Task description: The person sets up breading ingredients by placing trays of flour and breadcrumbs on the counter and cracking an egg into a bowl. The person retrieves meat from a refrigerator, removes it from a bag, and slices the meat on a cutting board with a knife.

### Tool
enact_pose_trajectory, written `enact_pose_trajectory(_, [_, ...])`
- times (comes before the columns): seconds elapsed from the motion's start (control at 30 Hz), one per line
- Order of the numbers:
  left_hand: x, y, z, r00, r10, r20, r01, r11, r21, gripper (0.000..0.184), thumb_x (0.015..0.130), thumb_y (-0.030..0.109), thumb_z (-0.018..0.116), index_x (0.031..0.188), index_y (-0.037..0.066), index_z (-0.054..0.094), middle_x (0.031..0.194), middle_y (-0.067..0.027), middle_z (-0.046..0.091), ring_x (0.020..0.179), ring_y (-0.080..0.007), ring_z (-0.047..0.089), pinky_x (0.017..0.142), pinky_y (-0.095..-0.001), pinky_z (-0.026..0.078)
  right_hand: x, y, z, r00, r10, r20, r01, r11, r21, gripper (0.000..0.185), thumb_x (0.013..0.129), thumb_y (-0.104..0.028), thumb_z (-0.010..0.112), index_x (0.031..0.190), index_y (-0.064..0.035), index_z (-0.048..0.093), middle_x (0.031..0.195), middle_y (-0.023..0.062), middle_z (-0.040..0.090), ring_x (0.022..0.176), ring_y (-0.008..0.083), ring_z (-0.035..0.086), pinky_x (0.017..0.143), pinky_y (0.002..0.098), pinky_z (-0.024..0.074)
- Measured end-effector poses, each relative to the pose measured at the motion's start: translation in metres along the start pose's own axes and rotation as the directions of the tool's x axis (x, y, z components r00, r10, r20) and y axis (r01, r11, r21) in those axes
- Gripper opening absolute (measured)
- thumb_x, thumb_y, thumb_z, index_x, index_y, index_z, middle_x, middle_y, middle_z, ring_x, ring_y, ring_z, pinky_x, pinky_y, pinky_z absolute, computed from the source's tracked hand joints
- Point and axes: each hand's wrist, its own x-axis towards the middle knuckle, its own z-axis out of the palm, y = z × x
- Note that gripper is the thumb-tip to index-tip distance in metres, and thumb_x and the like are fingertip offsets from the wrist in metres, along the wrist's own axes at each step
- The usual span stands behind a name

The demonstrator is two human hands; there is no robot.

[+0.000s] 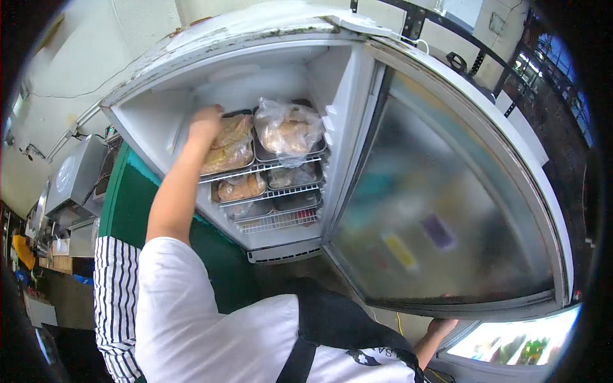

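My left hand (207, 122) reaches into the open white fridge, at the back left edge of a tray on the top shelf. Its fingers curl at the tray's rim, partly hidden. That tray holds yellowish food in clear plastic (228, 143). Beside it on the right stands a second tray with a pale bagged item (288, 131). On the shelf below is another wrapped brownish item (241, 187). My right hand (442, 327) is at the lower edge of the open glass door (447, 198); its fingers are mostly hidden behind the door.
A green panel (137, 198) stands left of the fridge, with a striped cloth (115, 300) in front. A grey metal appliance (80, 179) is farther left. At the lower right, a lit display cooler (511, 341) holds bottles. Wire shelves (281, 221) fill the fridge's lower part.
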Motion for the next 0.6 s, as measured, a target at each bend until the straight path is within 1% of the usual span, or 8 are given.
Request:
enact_pose_trajectory(0.1, [-0.020, -0.008, -0.028, 0.976, -0.177, -0.123, 0.163, 0.980, -0.114, 0.034, 0.078, 0.028, 0.063, 0.101, 0.002, 0.065, 0.100, -0.0251, 0.065, 0.091, -0.0392, 0.064, 0.081, -0.0440, 0.052, 0.033, -0.011, -0.048, 1.000, 0.004, -0.028, -0.010, 0.979, -0.201, 0.054, 0.091, -0.033, 0.058, 0.132, -0.0014, 0.045, 0.123, 0.0134, 0.053, 0.110, 0.0253, 0.052, 0.096, 0.0417, 0.0426])
enact_pose_trajectory(0.23, [-0.088, 0.005, -0.092, 0.920, -0.320, -0.227, 0.231, 0.909, -0.346, 0.029, 0.075, 0.015, 0.061, 0.098, -0.002, 0.063, 0.094, -0.0226, 0.067, 0.086, -0.0356, 0.066, 0.077, -0.0413, 0.051, 0.085, -0.150, -0.040, 0.945, -0.265, -0.192, 0.251, 0.963, -0.094, 0.058, 0.094, -0.038, 0.052, 0.139, -0.0040, 0.040, 0.136, 0.0145, 0.046, 0.123, 0.0276, 0.044, 0.103, 0.0435, 0.0367])
enact_pose_trajectory(0.33, [-0.145, 0.013, -0.114, 0.894, -0.415, -0.171, 0.140, 0.619, -0.773, 0.025, 0.074, 0.010, 0.060, 0.095, -0.002, 0.062, 0.088, -0.0132, 0.069, 0.079, -0.0249, 0.067, 0.073, -0.0371, 0.051, 0.096, -0.260, 0.048, 0.883, -0.455, -0.119, 0.469, 0.871, 0.149, 0.060, 0.097, -0.041, 0.042, 0.145, -0.0059, 0.034, 0.145, 0.0166, 0.040, 0.133, 0.0332, 0.037, 0.111, 0.0476, 0.0280])
enact_pose_trajectory(0.37, [-0.164, 0.015, -0.115, 0.904, -0.423, -0.068, 0.119, 0.400, -0.909, 0.022, 0.075, 0.006, 0.061, 0.096, -0.001, 0.063, 0.087, -0.0053, 0.067, 0.075, -0.0162, 0.064, 0.070, -0.0326, 0.051, 0.079, -0.286, 0.097, 0.589, -0.763, 0.265, 0.796, 0.604, -0.031, 0.058, 0.098, -0.040, 0.035, 0.146, -0.0072, 0.031, 0.150, 0.0177, 0.032, 0.139, 0.0361, 0.028, 0.115, 0.0499, 0.0190])
enact_pose_trajectory(0.4, [-0.184, 0.018, -0.113, 0.914, -0.406, 0.017, 0.117, 0.224, -0.968, 0.022, 0.075, 0.005, 0.061, 0.096, 0.000, 0.062, 0.086, -0.0048, 0.066, 0.074, -0.0158, 0.063, 0.070, -0.0314, 0.051, 0.091, -0.308, 0.122, 0.505, -0.725, 0.468, 0.631, 0.680, 0.373, 0.054, 0.098, -0.035, 0.033, 0.138, -0.0004, 0.040, 0.143, 0.0194, 0.041, 0.133, 0.0332, 0.037, 0.109, 0.0477, 0.0307])
enact_pose_trajectory(0.43, [-0.205, 0.022, -0.110, 0.921, -0.378, 0.089, 0.113, 0.040, -0.993, 0.021, 0.075, 0.004, 0.060, 0.096, 0.001, 0.062, 0.086, -0.0043, 0.066, 0.073, -0.0153, 0.063, 0.069, -0.0302, 0.051, 0.100, -0.319, 0.137, 0.335, -0.714, 0.614, 0.287, 0.698, 0.656, 0.052, 0.099, -0.031, 0.031, 0.131, 0.0065, 0.049, 0.137, 0.0211, 0.049, 0.128, 0.0303, 0.046, 0.102, 0.0455, 0.0423])
enact_pose_trajectory(0.5, [-0.252, 0.040, -0.112, 0.912, -0.350, 0.214, 0.139, -0.229, -0.963, 0.018, 0.076, 0.002, 0.060, 0.094, 0.004, 0.062, 0.085, -0.0029, 0.064, 0.072, -0.0140, 0.062, 0.068, -0.0283, 0.051, 0.121, -0.321, 0.142, 0.210, -0.748, 0.629, 0.743, 0.541, 0.395, 0.052, 0.099, -0.033, 0.031, 0.129, 0.0037, 0.052, 0.134, 0.0172, 0.052, 0.127, 0.0239, 0.047, 0.104, 0.0462, 0.0398])
enact_pose_trajectory(0.6, [-0.331, 0.069, -0.092, 0.827, -0.483, 0.287, 0.112, -0.359, -0.927, 0.013, 0.076, 0.003, 0.061, 0.089, 0.007, 0.060, 0.082, 0.0006, 0.058, 0.072, -0.0121, 0.059, 0.064, -0.0278, 0.051, 0.188, -0.325, 0.136, -0.092, -0.666, 0.741, 0.499, 0.613, 0.613, 0.035, 0.094, -0.026, 0.044, 0.119, -0.0073, 0.060, 0.130, 0.0093, 0.057, 0.114, 0.0121, 0.054, 0.095, 0.0505, 0.0400])
